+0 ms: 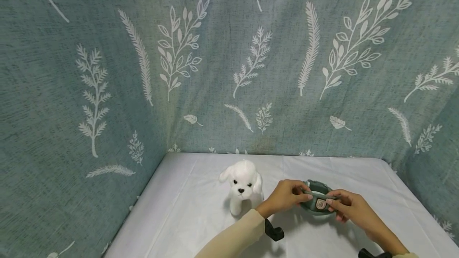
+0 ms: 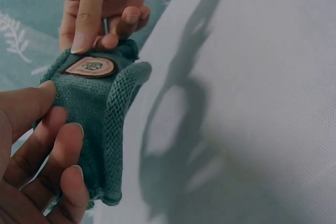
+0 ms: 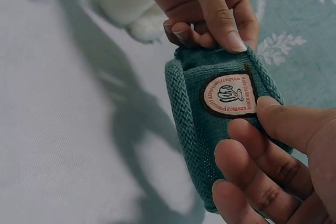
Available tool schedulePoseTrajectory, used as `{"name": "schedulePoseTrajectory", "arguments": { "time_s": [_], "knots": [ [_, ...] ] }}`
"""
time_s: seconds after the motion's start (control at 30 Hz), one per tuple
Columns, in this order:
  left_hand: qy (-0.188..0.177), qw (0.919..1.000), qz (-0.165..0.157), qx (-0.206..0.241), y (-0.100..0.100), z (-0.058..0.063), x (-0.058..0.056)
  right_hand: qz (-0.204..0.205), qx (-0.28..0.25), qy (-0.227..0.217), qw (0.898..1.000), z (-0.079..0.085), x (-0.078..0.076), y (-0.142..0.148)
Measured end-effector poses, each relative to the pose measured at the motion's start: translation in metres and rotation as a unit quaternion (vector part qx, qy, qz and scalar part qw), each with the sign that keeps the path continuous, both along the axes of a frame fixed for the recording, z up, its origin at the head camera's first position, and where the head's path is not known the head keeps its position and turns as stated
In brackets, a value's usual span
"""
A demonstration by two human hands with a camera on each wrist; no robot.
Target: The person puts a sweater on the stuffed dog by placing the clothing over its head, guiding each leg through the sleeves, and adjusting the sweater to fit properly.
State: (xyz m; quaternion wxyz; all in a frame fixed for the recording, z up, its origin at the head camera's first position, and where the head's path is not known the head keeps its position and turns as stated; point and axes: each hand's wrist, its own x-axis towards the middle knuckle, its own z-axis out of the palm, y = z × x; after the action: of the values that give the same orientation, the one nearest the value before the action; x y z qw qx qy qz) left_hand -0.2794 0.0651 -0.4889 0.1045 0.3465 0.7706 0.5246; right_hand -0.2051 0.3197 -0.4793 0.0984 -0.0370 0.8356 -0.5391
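Observation:
Between both hands, above the white cloth, is a small green knitted band (image 1: 317, 202) with rolled edges. It forms an open loop in the head view. A pink-beige patch (image 3: 229, 95) with a dark border and a cactus picture sits on its front. The left hand (image 1: 285, 197) pinches one side of the upper edge between thumb and fingers. On the other side, close to the patch, the right hand (image 1: 349, 208) grips the same edge. A white plush dog (image 1: 244, 184) stands left of the left hand, its lower right part hidden behind that hand and wrist.
A white cloth (image 1: 179, 218) covers the table surface. Blue-green curtains (image 1: 215, 71) with white leaf prints rise behind it and along both sides. A black strap piece (image 1: 274, 231) sticks out at the left wrist. Shadows of the hands and band fall on the cloth.

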Motion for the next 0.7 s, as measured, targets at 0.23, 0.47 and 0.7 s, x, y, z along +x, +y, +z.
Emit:
{"name": "schedulePoseTrajectory", "arguments": {
  "time_s": [0.23, 0.47, 0.7],
  "knots": [
    [0.015, 0.9999, -0.005, 0.001, -0.005, 0.011, 0.002, 0.008, 0.004, 0.020, 1.000, 0.012, 0.005, -0.006],
    [0.067, 0.9972, -0.015, -0.031, -0.011, 0.039, -0.001, -0.001, 0.020, 0.050, 0.999, 0.031, 0.007, -0.012],
    [0.065, 0.9977, -0.008, -0.015, -0.013, 0.055, 0.001, -0.015, 0.017, 0.061, 0.998, 0.045, 0.008, -0.019]
  ]
}}
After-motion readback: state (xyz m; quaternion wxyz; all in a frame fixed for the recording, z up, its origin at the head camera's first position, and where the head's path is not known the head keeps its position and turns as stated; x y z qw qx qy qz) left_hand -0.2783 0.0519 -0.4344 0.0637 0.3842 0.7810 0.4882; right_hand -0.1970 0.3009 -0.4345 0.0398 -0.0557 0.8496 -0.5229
